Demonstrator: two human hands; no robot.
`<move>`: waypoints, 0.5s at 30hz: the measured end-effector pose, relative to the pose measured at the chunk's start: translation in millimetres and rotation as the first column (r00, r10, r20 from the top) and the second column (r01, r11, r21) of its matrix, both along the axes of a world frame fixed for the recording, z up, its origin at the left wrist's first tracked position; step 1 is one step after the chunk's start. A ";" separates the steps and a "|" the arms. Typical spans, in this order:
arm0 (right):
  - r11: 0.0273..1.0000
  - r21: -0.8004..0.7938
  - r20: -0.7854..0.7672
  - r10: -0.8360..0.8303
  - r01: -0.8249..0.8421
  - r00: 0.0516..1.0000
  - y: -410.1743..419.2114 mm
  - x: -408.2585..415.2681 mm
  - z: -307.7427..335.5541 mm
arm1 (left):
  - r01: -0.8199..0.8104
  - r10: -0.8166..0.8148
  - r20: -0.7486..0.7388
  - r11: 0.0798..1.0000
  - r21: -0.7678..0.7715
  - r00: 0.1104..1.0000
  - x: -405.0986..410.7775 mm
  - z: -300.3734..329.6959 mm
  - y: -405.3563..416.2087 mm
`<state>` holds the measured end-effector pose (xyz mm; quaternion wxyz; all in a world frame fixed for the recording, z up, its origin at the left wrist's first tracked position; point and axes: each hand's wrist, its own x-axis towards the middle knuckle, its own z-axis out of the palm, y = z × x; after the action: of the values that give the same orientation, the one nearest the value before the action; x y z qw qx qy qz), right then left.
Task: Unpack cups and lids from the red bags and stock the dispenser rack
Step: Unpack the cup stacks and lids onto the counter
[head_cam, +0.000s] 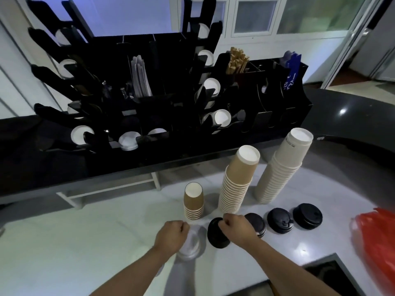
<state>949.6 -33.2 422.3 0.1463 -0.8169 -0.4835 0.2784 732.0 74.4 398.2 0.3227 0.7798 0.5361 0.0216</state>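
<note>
Lid stacks are being gripped at lower centre, ready for the rack.

Head view: the left hand (171, 236) is curled over a clear lid stack (190, 244), and the right hand (235, 230) is seen pinching the rim of a black lid stack (217, 236); whether either stack is lifted cannot be told. More black lids (280, 220) are laid to the right, with a red bag (376, 238) at the right edge. Three cup stacks, the small brown (193, 201), tall brown (237, 180) and white (282, 167), are stood behind. The rack (149, 99) is set across the upper frame. Each stack is best held squarely from both sides, kept level, and slid into a slot matched to its width, so nothing is spilled.
</note>
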 end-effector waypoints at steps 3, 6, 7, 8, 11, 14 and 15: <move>0.999 -0.010 -0.039 -0.054 0.053 0.998 -0.9 -6.7 -4.9 | 0.097 -0.098 -0.022 0.995 -0.023 0.995 9.4 4.1 -10.9; 0.992 -0.021 -0.079 -0.125 0.123 0.989 -16.0 -4.4 -11.3 | 0.205 -0.205 -0.002 0.977 -0.062 0.979 25.8 5.3 -21.6; 0.987 -0.030 -0.089 -0.158 0.156 0.983 -24.4 -1.8 -13.1 | 0.240 -0.241 0.002 0.967 -0.080 0.971 32.9 5.0 -25.7; 0.980 -0.037 -0.090 -0.196 0.193 0.976 -34.7 1.8 -14.8 | 0.277 -0.279 0.000 0.956 -0.095 0.960 41.8 5.5 -30.7; 0.953 -0.037 -0.072 -0.304 0.302 0.950 -74.9 16.6 -17.3 | 0.404 -0.411 -0.037 0.907 -0.119 0.911 72.1 6.4 -51.9; 0.907 -0.044 -0.042 -0.421 0.420 0.906 -127.2 33.1 -13.4 | 0.503 -0.509 -0.020 0.854 -0.133 0.860 101.3 8.0 -84.5; 0.889 -0.031 -0.045 -0.457 0.456 0.888 -146.7 39.4 -11.0 | 0.539 -0.541 0.018 0.834 -0.117 0.841 111.7 8.4 -97.6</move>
<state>989.0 -179.9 411.3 0.2119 -0.9017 -0.2713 0.2616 843.7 -23.2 406.6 0.3567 0.8790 0.2973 -0.1080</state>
